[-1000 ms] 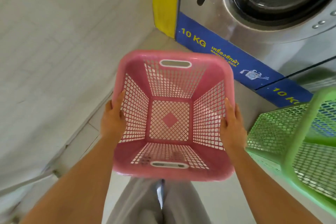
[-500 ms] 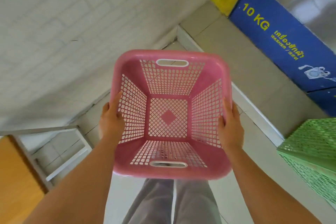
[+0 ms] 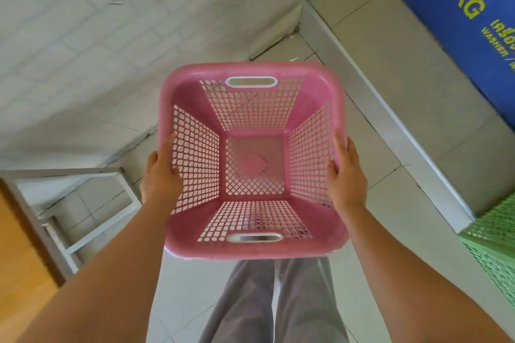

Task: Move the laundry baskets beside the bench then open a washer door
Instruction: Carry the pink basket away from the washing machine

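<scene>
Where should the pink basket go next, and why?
Probably down to the left, onto the floor beside the bench. Both the left hand and right hand hold the empty pink basket in the air, and the bench frame shows just left of it.

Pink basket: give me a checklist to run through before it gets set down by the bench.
1. Left hand grip on the pink basket rim: ok.
2. Right hand grip on the opposite rim: ok.
3. Basket empty: ok.
4. Bench in view at lower left: ok.
5. Floor tiles beside the bench bare: ok in the visible part.
6. Green basket moved: not ok, it sits at the right edge.
</scene>
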Tool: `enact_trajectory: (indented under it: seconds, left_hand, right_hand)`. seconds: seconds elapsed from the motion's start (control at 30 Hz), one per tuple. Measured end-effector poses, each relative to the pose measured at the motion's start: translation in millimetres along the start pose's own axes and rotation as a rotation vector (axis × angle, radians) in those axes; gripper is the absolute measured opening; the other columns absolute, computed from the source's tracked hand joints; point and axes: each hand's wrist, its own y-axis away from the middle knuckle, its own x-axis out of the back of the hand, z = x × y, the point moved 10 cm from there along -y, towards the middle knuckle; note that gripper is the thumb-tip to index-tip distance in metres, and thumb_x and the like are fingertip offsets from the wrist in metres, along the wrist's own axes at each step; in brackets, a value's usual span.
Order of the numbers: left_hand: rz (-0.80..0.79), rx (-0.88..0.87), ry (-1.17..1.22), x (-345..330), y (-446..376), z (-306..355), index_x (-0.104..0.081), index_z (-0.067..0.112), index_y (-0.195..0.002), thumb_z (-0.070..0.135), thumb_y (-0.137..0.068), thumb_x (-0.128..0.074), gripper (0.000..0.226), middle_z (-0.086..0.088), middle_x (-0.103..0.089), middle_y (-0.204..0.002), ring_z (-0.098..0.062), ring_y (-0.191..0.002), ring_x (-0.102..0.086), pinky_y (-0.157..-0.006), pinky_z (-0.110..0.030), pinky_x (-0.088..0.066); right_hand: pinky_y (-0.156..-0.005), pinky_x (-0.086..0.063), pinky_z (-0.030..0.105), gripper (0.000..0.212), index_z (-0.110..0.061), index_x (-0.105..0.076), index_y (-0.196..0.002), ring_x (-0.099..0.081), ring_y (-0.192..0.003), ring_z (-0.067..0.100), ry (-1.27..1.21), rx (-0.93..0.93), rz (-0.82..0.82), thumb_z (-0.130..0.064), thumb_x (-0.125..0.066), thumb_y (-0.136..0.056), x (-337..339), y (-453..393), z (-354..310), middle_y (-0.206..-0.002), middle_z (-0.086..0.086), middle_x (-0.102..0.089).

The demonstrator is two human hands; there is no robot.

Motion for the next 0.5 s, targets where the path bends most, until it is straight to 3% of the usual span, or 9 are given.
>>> enact_trajectory:
  seconds: [0.1,0.17,0.27,0.4,0.5]
  left_hand:
    - [-0.063,0.036,-0.023,-13,4,-13,-0.016,0.056,-0.138,0.010,-0.084,-0.046,0.077,-0.012,-0.048,-0.130,-0.031,-0.087,-0.055,-0.066,-0.037,-0.043]
    - [-0.111,0.065,-0.040,-19,10,-18,-0.011,0.055,-0.139,0.013,-0.083,-0.047,0.079,-0.013,-0.043,-0.134,-0.040,-0.098,-0.058,-0.072,-0.042,-0.046]
    - [-0.170,0.104,-0.083,-27,23,-19,-0.007,0.048,-0.144,0.009,-0.080,-0.048,0.085,-0.014,-0.025,-0.149,-0.045,-0.114,-0.052,-0.087,-0.050,-0.049]
    - [-0.196,0.102,-0.121,-25,40,-6,-0.012,0.031,-0.149,0.012,-0.082,-0.055,0.081,-0.014,-0.014,-0.154,-0.044,-0.130,-0.038,-0.100,-0.056,-0.043]
    - [-0.222,0.036,-0.160,-18,53,13,-0.023,0.018,-0.150,0.019,-0.087,-0.056,0.071,-0.014,-0.020,-0.157,-0.040,-0.138,-0.033,-0.110,-0.056,-0.033]
  right_hand:
    - [-0.044,-0.025,0.008,0.073,-0.045,-0.010,-0.151,-0.052,-0.064,0.011,0.049,0.009,-0.036,-0.014,-0.048,-0.098,-11,1,2,-0.160,0.002,-0.020]
    - [-0.045,-0.038,0.014,0.076,-0.044,-0.003,-0.152,-0.062,-0.077,0.020,0.106,0.029,-0.071,-0.016,-0.048,-0.098,-15,6,0,-0.162,0.006,-0.013]
    - [-0.068,-0.056,0.034,0.076,-0.040,0.000,-0.153,-0.059,-0.113,0.032,0.218,0.032,-0.108,-0.023,-0.049,-0.097,-14,18,-1,-0.162,0.014,-0.008]
    - [-0.095,-0.049,0.041,0.070,-0.032,-0.007,-0.155,-0.042,-0.135,0.033,0.298,0.054,-0.124,-0.030,-0.047,-0.098,-4,40,-1,-0.161,0.015,-0.010]
    - [-0.106,-0.042,0.046,0.068,-0.026,-0.008,-0.155,-0.035,-0.140,0.033,0.318,0.049,-0.137,-0.038,-0.044,-0.098,9,61,0,-0.161,0.015,-0.013]
